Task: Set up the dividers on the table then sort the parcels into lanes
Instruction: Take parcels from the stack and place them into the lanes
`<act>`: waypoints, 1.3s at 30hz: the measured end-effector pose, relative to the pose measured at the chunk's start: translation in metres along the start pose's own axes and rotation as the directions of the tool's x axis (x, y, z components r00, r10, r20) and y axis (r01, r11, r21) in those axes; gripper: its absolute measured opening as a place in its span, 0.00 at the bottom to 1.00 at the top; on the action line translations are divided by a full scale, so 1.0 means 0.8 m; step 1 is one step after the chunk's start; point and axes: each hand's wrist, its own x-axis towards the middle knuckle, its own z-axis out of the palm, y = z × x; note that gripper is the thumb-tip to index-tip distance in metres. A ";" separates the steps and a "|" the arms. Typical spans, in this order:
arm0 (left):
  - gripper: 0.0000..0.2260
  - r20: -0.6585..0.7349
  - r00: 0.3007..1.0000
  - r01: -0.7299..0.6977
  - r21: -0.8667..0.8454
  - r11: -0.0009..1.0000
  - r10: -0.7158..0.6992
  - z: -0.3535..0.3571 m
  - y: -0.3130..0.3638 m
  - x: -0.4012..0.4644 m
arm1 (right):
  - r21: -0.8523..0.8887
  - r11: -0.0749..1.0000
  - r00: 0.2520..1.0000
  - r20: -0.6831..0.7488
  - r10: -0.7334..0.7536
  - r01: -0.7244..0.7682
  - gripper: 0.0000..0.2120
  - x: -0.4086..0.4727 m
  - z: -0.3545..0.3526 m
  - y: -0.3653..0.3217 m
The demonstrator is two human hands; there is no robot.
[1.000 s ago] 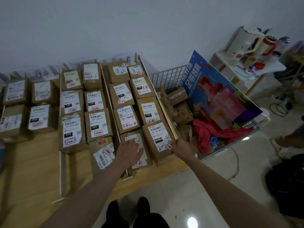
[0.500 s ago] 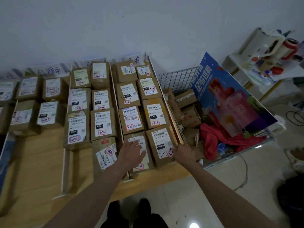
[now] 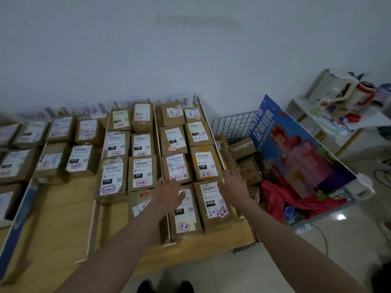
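Both hands [image 3: 169,192] [image 3: 233,187] now further up parcels [image 3: 184,210] — fingers spread flat, nothing gripped.

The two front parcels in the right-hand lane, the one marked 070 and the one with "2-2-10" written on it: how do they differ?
The 070 parcel lies on the lane's left side, partly under the left hand; the 2-2-10 parcel lies to its right, with the right hand at its far right corner. The 070 parcel's label has no handwritten number in view; the 2-2-10 parcel's does, in blue. Both are brown cardboard boxes with white labels and a red stamp.
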 end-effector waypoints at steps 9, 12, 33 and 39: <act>0.24 -0.294 0.928 0.222 -0.054 0.974 -0.228 -0.098 -0.112 -0.048 | -0.061 0.953 0.935 -0.184 -0.304 0.298 0.22 0.023 -0.039 -0.141; 0.24 -0.338 0.894 0.286 -0.072 0.955 -0.294 -0.107 -0.161 -0.084 | -0.104 0.928 0.910 -0.185 -0.372 0.358 0.24 0.014 -0.037 -0.195; 0.23 -0.442 0.734 0.467 -0.223 0.856 -0.515 -0.031 -0.512 -0.406 | -0.116 0.825 0.811 -0.149 -0.565 0.553 0.29 -0.173 0.113 -0.595; 0.22 -0.455 0.693 0.510 -0.238 0.826 -0.559 -0.025 -0.590 -0.449 | -0.105 0.783 0.774 -0.120 -0.622 0.613 0.28 -0.193 0.140 -0.684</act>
